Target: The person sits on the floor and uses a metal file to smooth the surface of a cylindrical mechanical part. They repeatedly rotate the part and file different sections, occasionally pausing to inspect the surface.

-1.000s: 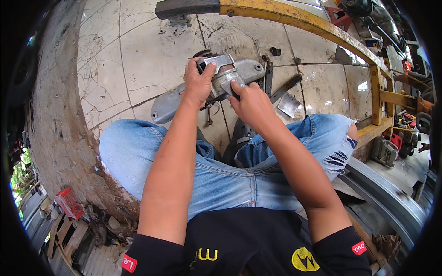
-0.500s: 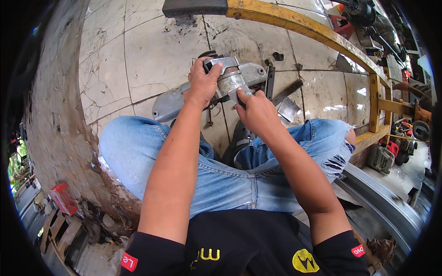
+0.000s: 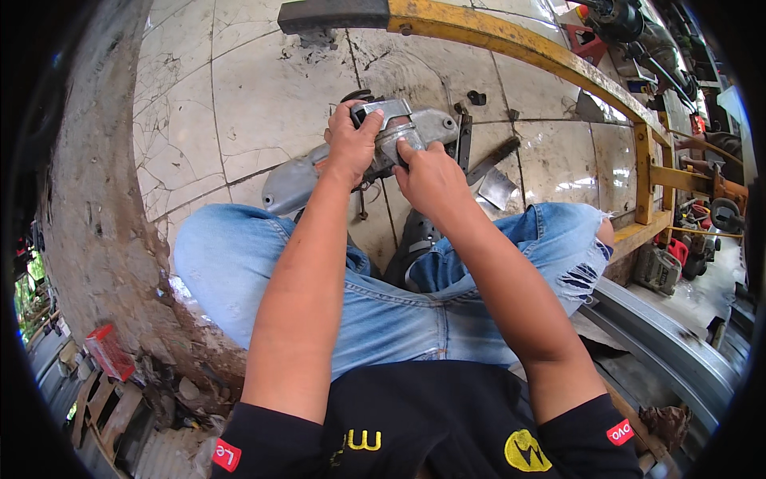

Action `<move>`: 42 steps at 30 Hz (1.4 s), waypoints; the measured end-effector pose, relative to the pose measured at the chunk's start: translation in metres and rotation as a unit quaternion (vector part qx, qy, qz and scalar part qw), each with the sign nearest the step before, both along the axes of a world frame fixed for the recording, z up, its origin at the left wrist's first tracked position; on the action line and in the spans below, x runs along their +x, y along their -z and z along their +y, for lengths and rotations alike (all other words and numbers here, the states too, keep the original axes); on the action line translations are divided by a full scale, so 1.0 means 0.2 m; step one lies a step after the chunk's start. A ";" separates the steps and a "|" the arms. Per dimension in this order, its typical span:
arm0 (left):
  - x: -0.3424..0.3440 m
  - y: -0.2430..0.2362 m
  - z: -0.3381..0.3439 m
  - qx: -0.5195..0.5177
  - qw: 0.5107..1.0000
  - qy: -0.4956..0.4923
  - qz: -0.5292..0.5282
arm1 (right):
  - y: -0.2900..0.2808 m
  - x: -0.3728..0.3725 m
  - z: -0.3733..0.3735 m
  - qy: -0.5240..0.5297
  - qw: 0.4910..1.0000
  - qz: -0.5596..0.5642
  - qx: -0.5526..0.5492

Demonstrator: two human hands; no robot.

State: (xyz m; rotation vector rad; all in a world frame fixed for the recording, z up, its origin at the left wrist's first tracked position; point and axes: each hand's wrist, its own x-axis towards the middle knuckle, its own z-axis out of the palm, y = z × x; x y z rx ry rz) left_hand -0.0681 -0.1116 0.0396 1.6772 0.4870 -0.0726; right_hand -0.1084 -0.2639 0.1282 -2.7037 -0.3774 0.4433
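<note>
My left hand is closed around one end of a grey metal part with a squared bracket end and a rounded body, its thumb on top. The fingers of my right hand press against the rounded body. A small grey sheet, which looks like sandpaper, is under these fingers and mostly hidden. Beneath both hands a long cast-metal cover lies on the tiled floor, its middle hidden by the part and my left arm.
A wire brush and a loose grey sheet lie right of my hands. A small black piece is beyond them. A yellow metal frame arches across the far side and right. My bent knees flank the work.
My right hand has slid a little to the left and up over the metal part, covering most of the small grey sheet. The left hand keeps its hold.
</note>
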 end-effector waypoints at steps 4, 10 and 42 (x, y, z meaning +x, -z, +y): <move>-0.01 0.00 0.01 0.010 1.000 -0.005 0.007 | -0.06 -0.12 -0.03 0.002 1.000 0.016 -0.009; 0.00 0.00 0.01 0.006 1.000 0.006 0.003 | 0.01 0.00 0.00 -0.015 1.000 -0.008 0.013; 0.01 0.01 0.02 0.000 1.000 0.008 0.004 | 0.06 0.10 -0.06 -0.010 0.998 -0.004 0.056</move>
